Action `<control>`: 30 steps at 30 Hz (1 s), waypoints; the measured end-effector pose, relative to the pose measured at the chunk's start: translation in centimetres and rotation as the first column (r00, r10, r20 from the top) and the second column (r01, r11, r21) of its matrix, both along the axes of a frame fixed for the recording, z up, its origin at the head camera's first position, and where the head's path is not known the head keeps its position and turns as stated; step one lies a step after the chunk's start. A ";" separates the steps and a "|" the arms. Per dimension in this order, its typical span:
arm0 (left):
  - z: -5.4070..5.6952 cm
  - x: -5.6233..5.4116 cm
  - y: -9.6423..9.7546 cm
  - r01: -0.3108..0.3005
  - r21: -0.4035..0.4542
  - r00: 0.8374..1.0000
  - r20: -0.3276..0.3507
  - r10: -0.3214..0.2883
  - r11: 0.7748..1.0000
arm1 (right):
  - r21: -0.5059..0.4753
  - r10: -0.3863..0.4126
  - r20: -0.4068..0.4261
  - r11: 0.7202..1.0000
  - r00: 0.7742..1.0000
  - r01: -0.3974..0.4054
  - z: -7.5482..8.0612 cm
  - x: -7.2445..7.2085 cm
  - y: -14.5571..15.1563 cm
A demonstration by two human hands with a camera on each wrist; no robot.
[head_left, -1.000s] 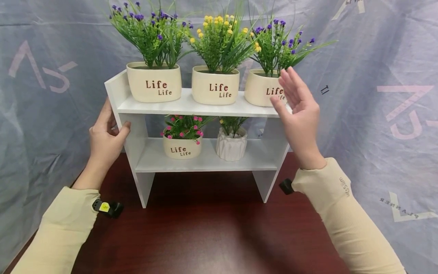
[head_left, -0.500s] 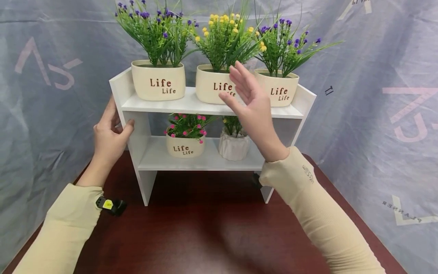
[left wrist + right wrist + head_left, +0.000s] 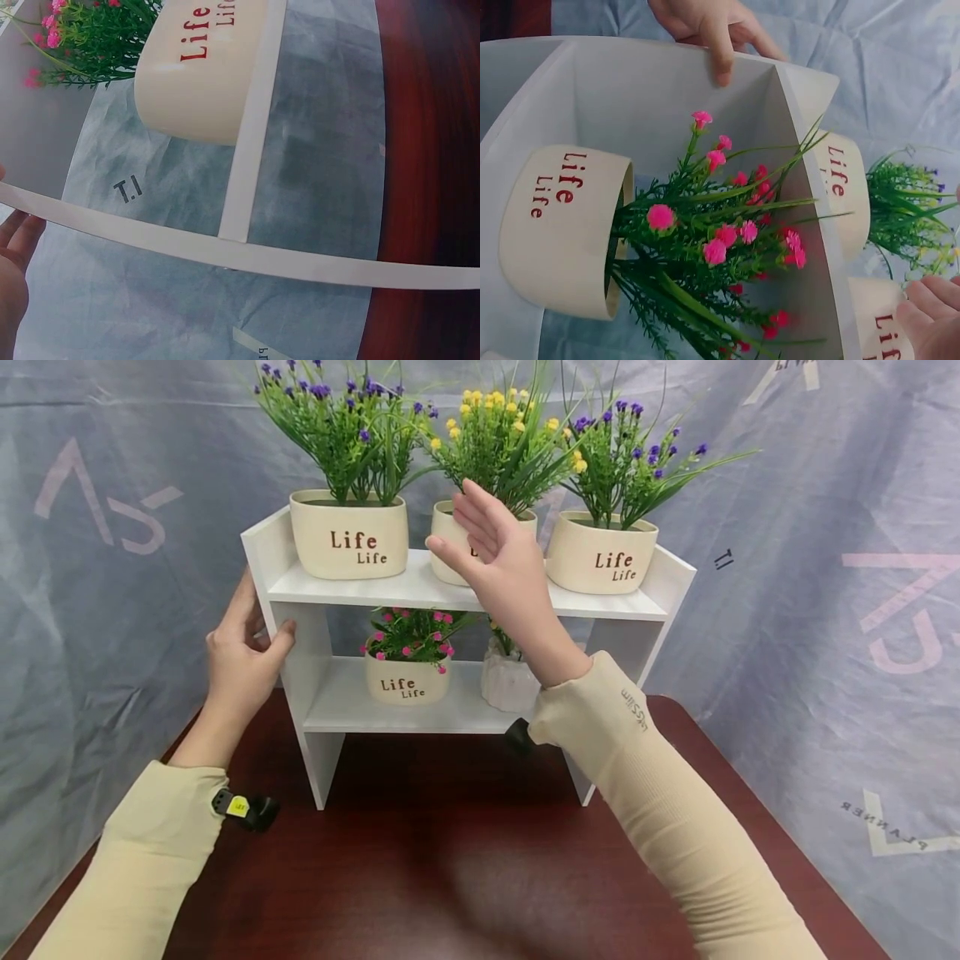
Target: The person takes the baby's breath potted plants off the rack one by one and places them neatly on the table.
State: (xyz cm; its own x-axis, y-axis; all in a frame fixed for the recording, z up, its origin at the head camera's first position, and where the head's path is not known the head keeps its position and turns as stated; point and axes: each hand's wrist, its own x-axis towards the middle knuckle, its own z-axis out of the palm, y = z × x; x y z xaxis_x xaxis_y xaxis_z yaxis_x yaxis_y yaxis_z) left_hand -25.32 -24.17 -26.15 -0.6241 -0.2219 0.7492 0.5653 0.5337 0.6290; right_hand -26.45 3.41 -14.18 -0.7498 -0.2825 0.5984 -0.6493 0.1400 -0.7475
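My left hand (image 3: 246, 652) grips the left side panel of a white two-tier shelf (image 3: 465, 727), thumb over its front edge and fingers behind, as the right wrist view also shows. My right hand (image 3: 502, 577) is raised with its fingers extended, in front of the middle cream pot (image 3: 444, 556) of yellow flowers, hiding part of its lettering. Whether it touches that pot I cannot tell. On the top board stand two more cream pots, the left pot (image 3: 348, 539) and the right pot (image 3: 603, 556), both with purple flowers.
Below, a cream pot of pink flowers (image 3: 405, 681) and a white ridged pot (image 3: 506, 681), partly hidden by my right wrist, stand on the lower board. The shelf is on a dark red table (image 3: 360, 877). Grey printed cloth (image 3: 810, 610) hangs behind and beside it.
My right hand has moved left, from in front of the right pot to in front of the middle one. My left hand keeps its hold on the shelf. The view has shifted slightly.
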 end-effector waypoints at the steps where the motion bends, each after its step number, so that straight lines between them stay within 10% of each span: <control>1: 0.0 0.0 0.0 -0.001 0.000 1.000 0.000 0.001 1.000 | 0.003 0.003 0.002 1.000 1.000 -0.003 0.0 0.0 -0.1; 30: -0.2 -0.1 0.1 -0.001 0.026 1.000 -0.020 0.002 1.000 | 0.239 -0.047 0.189 0.971 0.981 0.000 1.4 -0.5 -4.0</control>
State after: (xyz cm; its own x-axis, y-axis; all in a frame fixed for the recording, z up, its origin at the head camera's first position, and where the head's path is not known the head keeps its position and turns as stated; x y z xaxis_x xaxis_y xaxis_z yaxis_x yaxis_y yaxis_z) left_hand -25.43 -24.07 -26.33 -0.6084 -0.2421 0.7558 0.5774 0.5184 0.6308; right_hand -26.91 -0.55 -12.78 -0.8520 -0.3795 0.3607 -0.4913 0.3412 -0.8014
